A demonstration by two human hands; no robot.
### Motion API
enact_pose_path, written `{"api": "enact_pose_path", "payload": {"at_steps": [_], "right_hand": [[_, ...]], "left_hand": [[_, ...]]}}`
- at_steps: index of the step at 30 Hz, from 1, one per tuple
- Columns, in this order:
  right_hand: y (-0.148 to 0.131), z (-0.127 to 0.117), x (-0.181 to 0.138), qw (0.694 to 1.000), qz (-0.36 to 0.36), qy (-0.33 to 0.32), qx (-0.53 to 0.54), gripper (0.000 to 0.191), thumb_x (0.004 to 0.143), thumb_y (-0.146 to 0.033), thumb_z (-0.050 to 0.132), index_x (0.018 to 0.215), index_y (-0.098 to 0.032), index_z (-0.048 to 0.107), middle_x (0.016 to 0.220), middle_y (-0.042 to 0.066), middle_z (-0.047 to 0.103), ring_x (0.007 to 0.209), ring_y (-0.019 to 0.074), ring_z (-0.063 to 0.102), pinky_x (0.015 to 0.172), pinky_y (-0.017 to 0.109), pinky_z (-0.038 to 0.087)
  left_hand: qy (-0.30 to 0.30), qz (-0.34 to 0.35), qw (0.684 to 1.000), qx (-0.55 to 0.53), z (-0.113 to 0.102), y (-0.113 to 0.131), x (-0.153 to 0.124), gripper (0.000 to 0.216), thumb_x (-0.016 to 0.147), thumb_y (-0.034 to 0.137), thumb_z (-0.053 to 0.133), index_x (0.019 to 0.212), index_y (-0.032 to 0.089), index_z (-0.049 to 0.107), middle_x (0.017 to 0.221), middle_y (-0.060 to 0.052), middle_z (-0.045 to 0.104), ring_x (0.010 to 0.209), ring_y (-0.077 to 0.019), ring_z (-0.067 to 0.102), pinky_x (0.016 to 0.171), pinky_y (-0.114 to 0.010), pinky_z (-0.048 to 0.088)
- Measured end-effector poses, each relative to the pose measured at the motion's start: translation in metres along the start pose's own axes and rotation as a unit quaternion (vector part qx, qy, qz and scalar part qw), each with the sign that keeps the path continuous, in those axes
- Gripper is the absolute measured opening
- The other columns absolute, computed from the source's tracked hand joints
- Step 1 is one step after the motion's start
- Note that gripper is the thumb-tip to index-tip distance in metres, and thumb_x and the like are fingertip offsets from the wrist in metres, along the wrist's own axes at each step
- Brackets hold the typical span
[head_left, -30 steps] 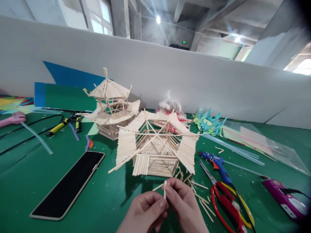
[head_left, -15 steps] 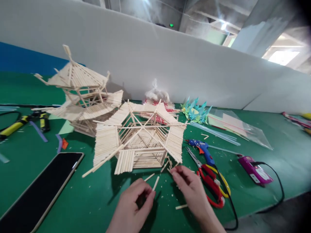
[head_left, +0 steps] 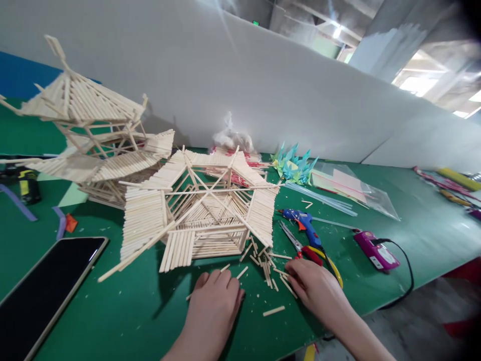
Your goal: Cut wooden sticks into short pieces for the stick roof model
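My left hand rests palm down near the table's front, fingers bent and together, tips hidden. Stick ends show beside it, and a short wooden stick lies just ahead of its fingers. At a pile of cut wooden sticks, my right hand has its fingers closed around the end of a short stick. Behind both hands stands an open-topped pavilion of wooden sticks, its lower front roof panel only partly covered with slats. Another loose stick lies between my hands.
A taller stick pagoda stands back left, a phone in front of it. Right of the pavilion lie scissors, a blue glue gun and a purple box with a cable. Turquoise folded paper sits behind.
My right hand has moved right, uncovering the stick pile. My left hand has turned palm down, and the stick by its fingertips now lies on the table. The view has shifted right.
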State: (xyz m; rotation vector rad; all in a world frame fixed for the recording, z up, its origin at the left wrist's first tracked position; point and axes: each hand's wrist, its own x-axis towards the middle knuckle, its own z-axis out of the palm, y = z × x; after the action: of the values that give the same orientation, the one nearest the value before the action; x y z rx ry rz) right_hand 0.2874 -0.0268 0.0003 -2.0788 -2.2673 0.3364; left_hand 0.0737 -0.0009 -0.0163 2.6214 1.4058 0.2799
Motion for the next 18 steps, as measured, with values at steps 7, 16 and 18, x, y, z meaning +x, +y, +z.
{"api": "enact_pose_path", "payload": {"at_steps": [7, 16, 18], "right_hand": [[-0.003, -0.011, 0.021, 0.998, -0.041, -0.036, -0.009, 0.015, 0.075, -0.013, 0.046, 0.075, -0.021, 0.058, 0.072, 0.003, 0.064, 0.069, 0.0179, 0.059, 0.059, 0.024, 0.036], [-0.012, -0.017, -0.002, 0.997, -0.033, -0.075, 0.005, 0.010, 0.074, -0.015, 0.047, 0.072, -0.021, 0.054, 0.067, -0.001, 0.062, 0.062, 0.0152, 0.058, 0.054, 0.023, 0.034], [-0.017, -0.009, -0.005, 0.996, -0.029, -0.082, -0.013, 0.009, 0.073, -0.016, 0.047, 0.071, -0.020, 0.054, 0.069, 0.001, 0.062, 0.064, 0.0164, 0.059, 0.055, 0.023, 0.034]], "left_hand": [[0.030, 0.015, 0.999, -0.018, -0.003, -0.006, -0.016, 0.022, 0.082, 0.020, 0.042, 0.067, 0.018, 0.059, 0.066, -0.006, 0.061, 0.064, -0.0232, 0.058, 0.057, -0.038, 0.044], [0.048, 0.024, 0.997, -0.057, -0.001, -0.007, -0.022, 0.023, 0.083, 0.019, 0.040, 0.068, 0.017, 0.058, 0.065, -0.007, 0.059, 0.063, -0.0244, 0.057, 0.056, -0.040, 0.044], [0.046, 0.030, 0.997, -0.063, 0.001, -0.005, -0.021, 0.023, 0.083, 0.019, 0.040, 0.068, 0.017, 0.057, 0.065, -0.007, 0.059, 0.063, -0.0242, 0.057, 0.055, -0.040, 0.044]]}}
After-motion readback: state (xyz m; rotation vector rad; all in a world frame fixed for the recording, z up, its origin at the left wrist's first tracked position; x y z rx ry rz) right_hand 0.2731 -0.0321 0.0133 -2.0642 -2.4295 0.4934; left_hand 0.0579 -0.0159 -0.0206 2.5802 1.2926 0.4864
